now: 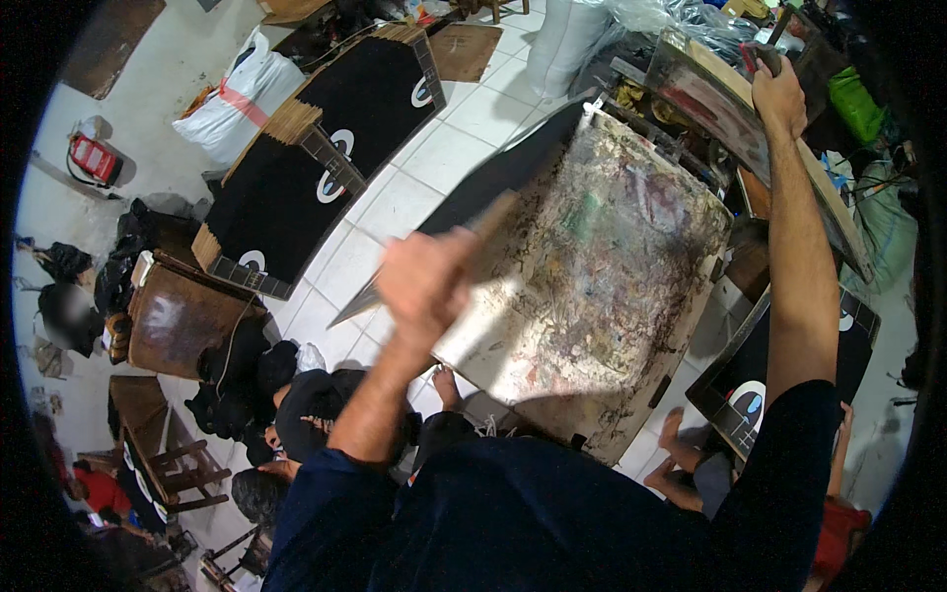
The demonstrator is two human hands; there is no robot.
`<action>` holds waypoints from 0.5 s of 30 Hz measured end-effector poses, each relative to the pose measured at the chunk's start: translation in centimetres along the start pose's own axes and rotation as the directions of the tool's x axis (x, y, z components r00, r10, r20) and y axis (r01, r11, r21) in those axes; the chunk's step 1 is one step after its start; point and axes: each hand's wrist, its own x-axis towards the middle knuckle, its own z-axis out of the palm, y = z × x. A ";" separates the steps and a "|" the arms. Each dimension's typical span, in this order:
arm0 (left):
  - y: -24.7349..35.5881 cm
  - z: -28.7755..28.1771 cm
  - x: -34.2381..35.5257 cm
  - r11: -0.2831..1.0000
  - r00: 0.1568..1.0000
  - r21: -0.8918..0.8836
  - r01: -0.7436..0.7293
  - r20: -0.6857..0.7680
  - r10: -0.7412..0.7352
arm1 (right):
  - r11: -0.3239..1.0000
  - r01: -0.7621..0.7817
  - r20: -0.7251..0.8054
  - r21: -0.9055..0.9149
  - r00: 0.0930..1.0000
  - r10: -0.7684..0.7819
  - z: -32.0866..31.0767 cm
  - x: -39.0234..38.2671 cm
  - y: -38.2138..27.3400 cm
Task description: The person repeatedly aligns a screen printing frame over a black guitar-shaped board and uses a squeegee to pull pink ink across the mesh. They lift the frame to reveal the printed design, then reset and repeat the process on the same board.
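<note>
My left hand (pixel 424 281), smeared by motion, is closed at the near edge of a thin black-topped board (pixel 503 178). The board is tilted and slants along the left side of a paint-crusted work table (pixel 612 266). Up at the right, my right hand (pixel 779 99) grips the upper edge of a wooden-framed printing screen (pixel 710 109), which stands raised and tilted beyond the table's right side. By its fingers is a small dark and reddish piece, too unclear to name. The left fingertips are blurred.
Stacks of black boards (pixel 375 89) with white-and-blue eye shapes lie at the upper left. Another printed board (pixel 789 365) is low on the right. People sit close by, at lower left (pixel 316 414) and lower right (pixel 710 474). A white sack (pixel 242 94) stands beyond the stacks.
</note>
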 end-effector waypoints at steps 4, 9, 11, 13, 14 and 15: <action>13.9 1.5 -4.4 0.936 0.940 -0.348 -0.056 0.298 0.167 | 0.999 0.034 -0.027 0.023 0.999 -0.033 0.3 0.6 0.0; 14.9 4.1 -10.4 0.728 0.719 -0.576 0.371 0.675 0.168 | 0.999 0.001 -0.002 -0.034 1.000 -0.001 -0.1 0.6 -0.3; 7.3 6.7 -13.6 0.871 0.805 -0.316 0.375 0.577 -0.137 | 0.997 -0.034 0.029 -0.076 0.999 0.036 -0.3 0.0 -0.2; -2.9 6.2 -17.8 0.813 0.608 0.173 0.556 0.582 -0.540 | 0.994 -0.066 0.015 -0.090 0.998 0.068 -0.2 -0.4 -0.3; -7.3 6.1 -19.9 0.830 0.798 0.345 0.437 0.276 -0.535 | 0.993 -0.072 -0.008 -0.094 0.997 0.072 -0.1 -0.6 -0.3; -11.0 5.5 -21.9 0.638 0.652 0.542 0.547 0.203 -0.731 | 0.993 -0.071 -0.023 -0.098 0.997 0.069 -0.1 -0.7 -0.3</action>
